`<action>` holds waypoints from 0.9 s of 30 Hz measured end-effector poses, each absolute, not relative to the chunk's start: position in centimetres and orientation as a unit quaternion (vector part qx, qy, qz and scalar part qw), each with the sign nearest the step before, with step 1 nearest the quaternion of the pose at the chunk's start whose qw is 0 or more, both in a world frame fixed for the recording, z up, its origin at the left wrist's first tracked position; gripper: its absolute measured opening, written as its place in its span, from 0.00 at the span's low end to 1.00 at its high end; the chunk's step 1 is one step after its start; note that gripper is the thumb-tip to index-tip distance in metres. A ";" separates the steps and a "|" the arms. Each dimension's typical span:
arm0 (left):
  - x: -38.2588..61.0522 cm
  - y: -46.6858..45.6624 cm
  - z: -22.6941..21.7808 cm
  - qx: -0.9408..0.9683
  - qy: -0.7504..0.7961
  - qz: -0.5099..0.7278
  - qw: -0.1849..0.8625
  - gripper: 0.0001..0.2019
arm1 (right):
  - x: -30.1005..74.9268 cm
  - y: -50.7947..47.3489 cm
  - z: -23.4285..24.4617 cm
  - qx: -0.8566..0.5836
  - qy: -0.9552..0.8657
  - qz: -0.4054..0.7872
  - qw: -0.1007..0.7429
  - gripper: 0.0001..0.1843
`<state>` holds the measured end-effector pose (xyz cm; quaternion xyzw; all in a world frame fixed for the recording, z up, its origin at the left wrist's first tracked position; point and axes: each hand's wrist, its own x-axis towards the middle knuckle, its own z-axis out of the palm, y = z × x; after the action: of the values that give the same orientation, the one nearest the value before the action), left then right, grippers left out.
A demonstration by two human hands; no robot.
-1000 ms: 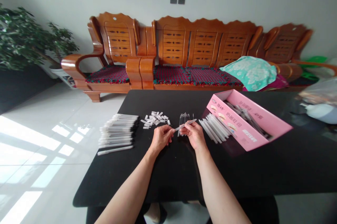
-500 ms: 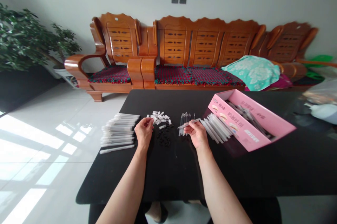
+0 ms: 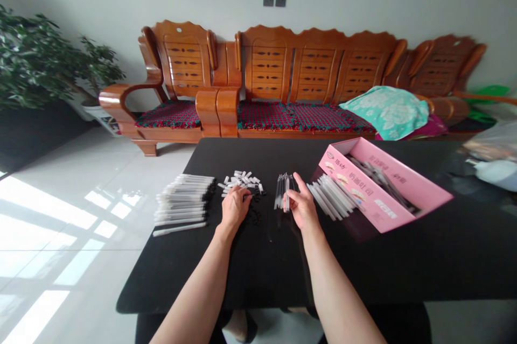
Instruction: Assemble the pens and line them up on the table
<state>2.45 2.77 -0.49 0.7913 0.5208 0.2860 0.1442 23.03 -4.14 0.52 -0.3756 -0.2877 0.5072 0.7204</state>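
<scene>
My left hand (image 3: 235, 205) is at the small black plugs (image 3: 257, 216), its fingers curled together at their edge; what lies between the fingertips is too small to make out. Just beyond it lie loose white pen caps (image 3: 245, 176), partly covered by the hand. My right hand (image 3: 304, 206) grips a clear pen barrel (image 3: 287, 202) between thumb and fingers, index finger stretched out. The barrel points away from me, over a row of dark pen refills (image 3: 279, 193). Right of that hand lies a row of translucent pen barrels (image 3: 332, 197).
Capped pens (image 3: 181, 201) lie in a stack at the left on the black table (image 3: 270, 268). A pink box (image 3: 379, 201) with more pen parts stands at the right. A plastic bag (image 3: 495, 145) is at the far right. Behind the table stands a wooden sofa (image 3: 315, 64).
My left hand has moved right, from beside the white caps to the black plugs. The barrel in my right hand has turned from lying crosswise to pointing away from me.
</scene>
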 end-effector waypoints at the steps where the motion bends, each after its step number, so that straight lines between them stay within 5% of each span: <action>1: 2.4 2.8 -0.4 0.790 0.521 0.289 0.145 0.05 | 23.1 -4.2 0.5 -0.372 -0.291 0.510 0.719 0.33; 6: 2.5 2.7 0.4 0.755 0.503 0.374 0.195 0.06 | 23.5 -4.1 0.1 -0.347 -0.278 0.534 0.719 0.11; 14: 4.1 2.2 0.6 0.581 0.376 0.454 0.561 0.17 | 23.6 -4.0 0.0 -0.320 -0.269 0.533 0.736 0.11; 27: 4.8 1.2 1.3 0.576 0.304 0.415 0.635 0.16 | 23.0 -3.9 -0.3 -0.372 -0.296 0.522 0.708 0.12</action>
<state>4.78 1.23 1.28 0.5764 0.3043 0.4149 0.6348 23.00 -3.88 -0.27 -0.3721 -0.2962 0.5223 0.7078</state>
